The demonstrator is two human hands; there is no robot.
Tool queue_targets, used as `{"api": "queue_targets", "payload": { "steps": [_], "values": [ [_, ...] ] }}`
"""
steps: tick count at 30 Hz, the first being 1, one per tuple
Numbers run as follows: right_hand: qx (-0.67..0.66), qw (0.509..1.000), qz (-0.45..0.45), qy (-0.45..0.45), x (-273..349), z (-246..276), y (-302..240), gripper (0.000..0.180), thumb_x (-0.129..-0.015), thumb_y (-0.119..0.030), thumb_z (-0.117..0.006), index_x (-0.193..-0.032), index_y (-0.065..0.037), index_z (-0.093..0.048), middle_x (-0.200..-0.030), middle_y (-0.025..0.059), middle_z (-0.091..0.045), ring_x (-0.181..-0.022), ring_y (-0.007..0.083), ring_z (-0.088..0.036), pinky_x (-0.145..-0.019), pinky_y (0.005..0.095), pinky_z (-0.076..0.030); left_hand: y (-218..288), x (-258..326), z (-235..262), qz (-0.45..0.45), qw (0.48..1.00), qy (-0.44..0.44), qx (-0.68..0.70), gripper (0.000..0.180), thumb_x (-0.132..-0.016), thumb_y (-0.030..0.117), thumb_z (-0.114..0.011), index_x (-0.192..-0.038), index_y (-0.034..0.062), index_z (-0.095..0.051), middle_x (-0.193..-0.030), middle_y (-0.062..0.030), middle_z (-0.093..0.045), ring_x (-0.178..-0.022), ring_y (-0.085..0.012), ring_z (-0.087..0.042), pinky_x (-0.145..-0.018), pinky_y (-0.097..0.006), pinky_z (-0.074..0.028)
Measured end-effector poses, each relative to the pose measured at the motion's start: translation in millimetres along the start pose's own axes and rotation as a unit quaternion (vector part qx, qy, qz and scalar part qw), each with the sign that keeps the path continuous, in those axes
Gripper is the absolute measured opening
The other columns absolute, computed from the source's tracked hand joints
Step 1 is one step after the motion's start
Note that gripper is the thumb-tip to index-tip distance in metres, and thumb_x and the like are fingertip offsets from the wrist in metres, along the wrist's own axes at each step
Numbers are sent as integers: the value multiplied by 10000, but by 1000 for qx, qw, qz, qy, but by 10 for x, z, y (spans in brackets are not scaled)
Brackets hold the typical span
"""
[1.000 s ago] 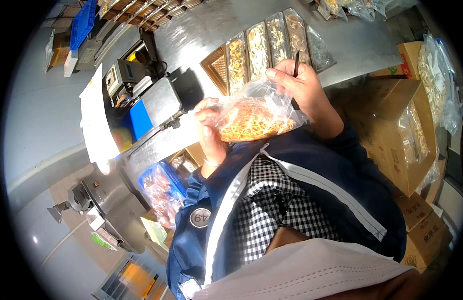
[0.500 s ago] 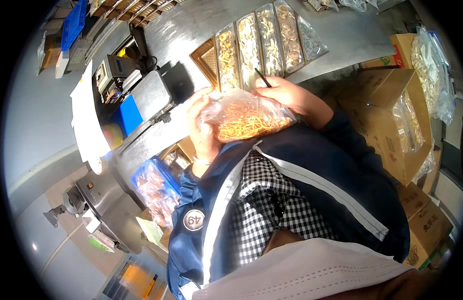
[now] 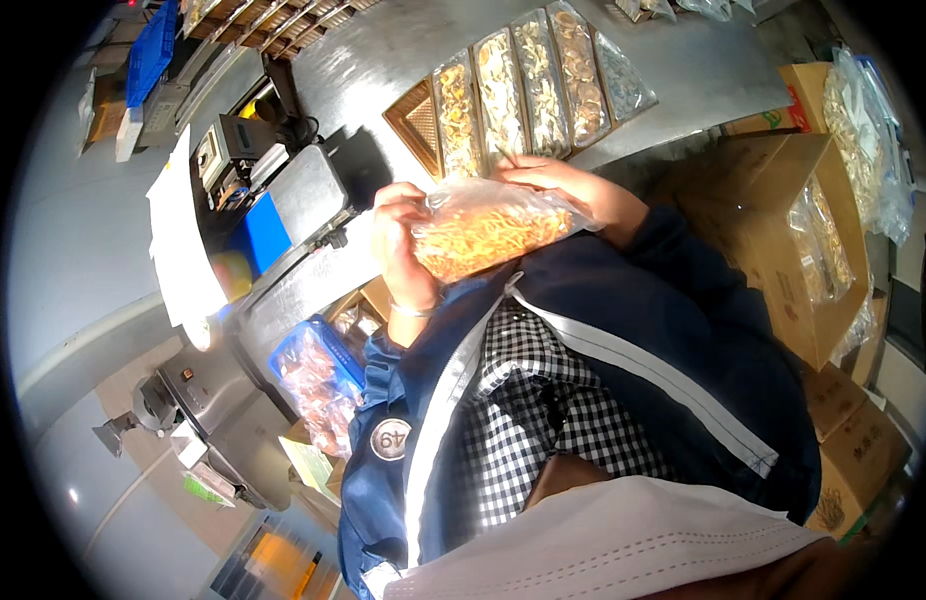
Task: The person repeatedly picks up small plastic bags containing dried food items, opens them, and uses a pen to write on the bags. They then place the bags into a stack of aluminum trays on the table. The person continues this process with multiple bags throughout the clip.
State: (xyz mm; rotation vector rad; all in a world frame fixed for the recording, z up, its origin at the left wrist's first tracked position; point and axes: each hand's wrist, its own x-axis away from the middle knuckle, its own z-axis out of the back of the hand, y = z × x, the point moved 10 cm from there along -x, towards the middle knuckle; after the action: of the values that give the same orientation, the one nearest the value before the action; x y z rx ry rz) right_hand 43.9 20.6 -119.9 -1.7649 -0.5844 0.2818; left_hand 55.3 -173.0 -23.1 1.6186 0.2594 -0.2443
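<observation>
I am holding a clear plastic bag packed with thin orange-yellow strips, keeping it up in front of my chest, above the edge of the steel table. The bag is lying with its long axis running crosswise between my hands and tilting a little: the end by my left hand is sitting lower, the end by my right hand is rising toward the table. My left hand is gripping the lower end, its fingers curling round the front of the plastic and pressing in on it. My right hand is covering the upper end from behind, fingers laid along the top edge and pinching the film there; exactly how tight that pinch is I cannot tell, since the bag is hiding the fingertips. Both hands are touching the bag, so neither is nearer; it is hanging as a bridge between them, with its contents bulging in the middle.

Just beyond the bag, a row of flat filled pouches is lying side by side on the table, their long axes pointing away from me, across the bag's own line. To my left a grey machine with a blue panel is standing, and below it a blue crate is holding more bags. To my right, open cardboard boxes are sitting well apart from my hands.
</observation>
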Motion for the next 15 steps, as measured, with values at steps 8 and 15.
{"api": "queue_targets", "payload": {
  "steps": [8, 15],
  "values": [
    [268, 961, 64, 14, -191, 161, -1225, 481, -908, -263, -712, -1332, -73, -587, -1295, 52, -613, -1122, 164, -589, -902, 324, -495, -966, -39, 601, 314, 894, 175, 267, 430, -995, 447, -478, -1043, 35, -593, -1048, -159, -670, -970, -285, -665, -899, -443, -544],
    [325, 939, 38, -101, -246, 14, -976, 530, -861, -265, -758, -1269, 31, -593, -1158, 153, -658, -1039, 218, -630, -848, 359, -524, -1238, -102, 246, 464, 808, 68, 356, 559, -977, 494, -470, -1151, -22, -595, -1102, -190, -681, -994, -320, -679, -904, -458, -553]
  ]
}}
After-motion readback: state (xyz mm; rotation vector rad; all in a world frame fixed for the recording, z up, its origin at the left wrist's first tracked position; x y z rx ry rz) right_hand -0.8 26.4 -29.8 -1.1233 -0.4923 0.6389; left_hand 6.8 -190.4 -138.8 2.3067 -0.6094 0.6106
